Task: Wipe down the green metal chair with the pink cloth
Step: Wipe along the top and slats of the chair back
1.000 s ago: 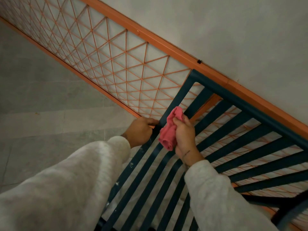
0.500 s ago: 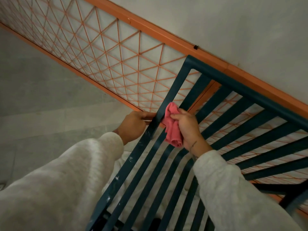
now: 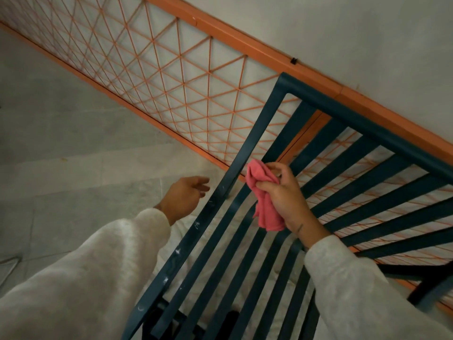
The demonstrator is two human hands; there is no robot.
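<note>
From the head camera: mid-wipe on the chair (image 3: 255, 133), at its outer side rail, with slats fanning from 6 toward 3 o'clock. Cloth (image 3: 266, 204) bunched in the right hand (image 3: 286, 197) near frame centre, gripped by curled fingers and thumb. Upper fold on the rail's 3 o'clock side, touching or just short of it; hard to tell. Left hand (image 3: 182, 196) at the rail's 9 o'clock, off the metal, loosely spread, holding nothing. White flecks down the rail toward 7 o'clock. Probably next: steady the frame with the left, press cloth flat, drag along the flecked rail.
</note>
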